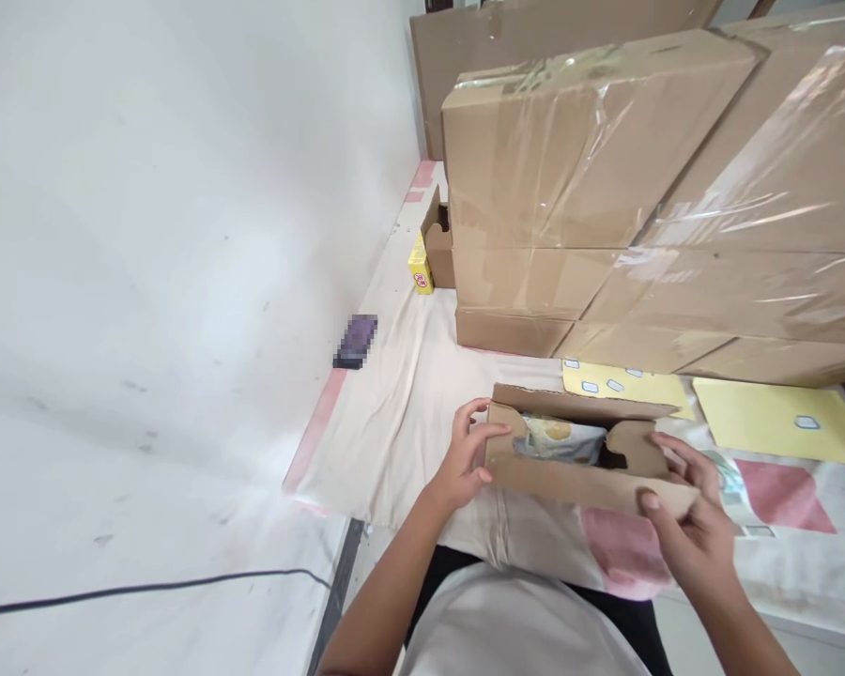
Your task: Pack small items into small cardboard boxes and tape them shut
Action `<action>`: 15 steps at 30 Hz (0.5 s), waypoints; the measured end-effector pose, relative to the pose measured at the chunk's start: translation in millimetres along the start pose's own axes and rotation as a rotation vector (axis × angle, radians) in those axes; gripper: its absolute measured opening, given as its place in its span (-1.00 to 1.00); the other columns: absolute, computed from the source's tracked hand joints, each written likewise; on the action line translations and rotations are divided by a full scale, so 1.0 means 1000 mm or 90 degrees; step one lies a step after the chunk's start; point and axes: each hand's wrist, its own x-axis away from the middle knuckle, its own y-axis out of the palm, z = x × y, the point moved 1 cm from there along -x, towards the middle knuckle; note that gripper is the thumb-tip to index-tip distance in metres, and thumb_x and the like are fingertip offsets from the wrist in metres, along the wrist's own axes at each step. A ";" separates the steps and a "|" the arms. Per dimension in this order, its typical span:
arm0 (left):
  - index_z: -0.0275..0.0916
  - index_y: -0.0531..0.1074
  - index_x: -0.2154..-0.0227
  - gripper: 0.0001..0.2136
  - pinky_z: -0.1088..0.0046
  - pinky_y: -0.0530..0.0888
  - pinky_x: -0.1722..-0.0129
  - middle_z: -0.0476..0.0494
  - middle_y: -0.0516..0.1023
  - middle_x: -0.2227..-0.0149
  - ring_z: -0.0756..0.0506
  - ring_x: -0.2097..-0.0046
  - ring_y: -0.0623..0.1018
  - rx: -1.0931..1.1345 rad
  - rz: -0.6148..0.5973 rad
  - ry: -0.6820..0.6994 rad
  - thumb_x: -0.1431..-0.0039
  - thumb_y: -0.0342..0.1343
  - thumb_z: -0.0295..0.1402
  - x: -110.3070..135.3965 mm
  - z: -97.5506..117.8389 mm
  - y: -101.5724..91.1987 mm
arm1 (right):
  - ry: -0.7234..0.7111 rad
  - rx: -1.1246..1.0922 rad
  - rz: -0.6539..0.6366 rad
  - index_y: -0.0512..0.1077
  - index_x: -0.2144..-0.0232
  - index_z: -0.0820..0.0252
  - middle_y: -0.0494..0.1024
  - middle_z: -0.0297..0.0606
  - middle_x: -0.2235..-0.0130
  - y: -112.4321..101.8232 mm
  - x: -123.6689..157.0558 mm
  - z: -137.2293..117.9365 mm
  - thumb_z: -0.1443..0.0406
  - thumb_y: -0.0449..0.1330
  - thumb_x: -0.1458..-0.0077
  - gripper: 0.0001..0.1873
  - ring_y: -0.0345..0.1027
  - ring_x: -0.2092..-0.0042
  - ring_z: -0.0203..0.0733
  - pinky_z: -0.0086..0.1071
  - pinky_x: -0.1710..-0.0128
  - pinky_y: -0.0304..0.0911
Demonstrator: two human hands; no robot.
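A small open cardboard box (570, 483) is held between my two hands near the table's front edge. My left hand (468, 455) grips its left end, with the fingers over the end flap and the thumb low on the side. Around the right end closes my right hand (697, 516), its thumb on the near flap and its fingers behind the end flap. Inside the box lies a white packet with a yellow print (560, 437). The flaps stand up and the top is open. What lies under the packet is hidden.
Large taped cartons (535, 169) are stacked along the back and right. Yellow sheets with small labels (781, 422) lie before them. A small yellow box (421, 268) stands beside another open cardboard box (440, 253). A blurred dark phone-like object (357, 340) rests by the white wall (147, 282).
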 end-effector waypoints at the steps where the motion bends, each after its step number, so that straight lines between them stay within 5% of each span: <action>1: -0.04 0.47 -0.07 -0.33 -0.01 0.21 -0.29 -0.29 0.12 -0.31 -0.38 -0.35 0.17 0.002 0.005 -0.004 -0.19 -0.12 0.34 0.000 0.001 0.001 | 0.020 0.001 0.018 0.49 0.24 0.10 0.26 -0.15 -0.31 0.004 0.001 0.002 0.16 0.20 -0.26 -0.84 0.11 -0.38 0.16 0.16 -0.37 0.08; 4: -0.04 0.35 -0.16 -0.54 0.02 0.18 -0.32 -0.28 0.14 -0.29 -0.32 -0.36 0.16 0.015 0.034 -0.005 -0.32 0.03 0.06 -0.001 0.002 0.005 | 0.043 -0.014 0.073 0.49 0.05 0.05 0.21 -0.20 -0.36 0.015 -0.001 0.001 0.18 0.24 -0.22 -0.75 0.06 -0.41 0.16 0.19 -0.41 -0.03; 8: -0.03 -0.01 -0.36 -0.40 0.06 0.22 -0.26 -0.30 0.14 -0.32 -0.27 -0.29 0.24 0.037 0.058 -0.042 -0.34 0.03 -0.10 -0.002 -0.001 0.006 | 0.064 -0.123 0.100 0.16 -0.36 -0.10 0.17 -0.20 -0.42 0.023 -0.004 -0.001 0.22 0.29 -0.18 -0.25 0.00 -0.44 0.14 0.27 -0.41 -0.09; 15: -0.06 -0.06 -0.40 -0.32 0.10 0.21 -0.26 -0.27 0.10 -0.28 -0.27 -0.28 0.19 0.054 0.042 -0.070 -0.25 -0.01 -0.23 -0.014 0.005 0.004 | 0.064 -0.160 0.077 0.05 -0.42 -0.17 0.03 -0.29 -0.48 0.027 -0.007 -0.008 0.24 0.28 -0.21 -0.17 -0.05 -0.46 0.09 0.23 -0.44 -0.16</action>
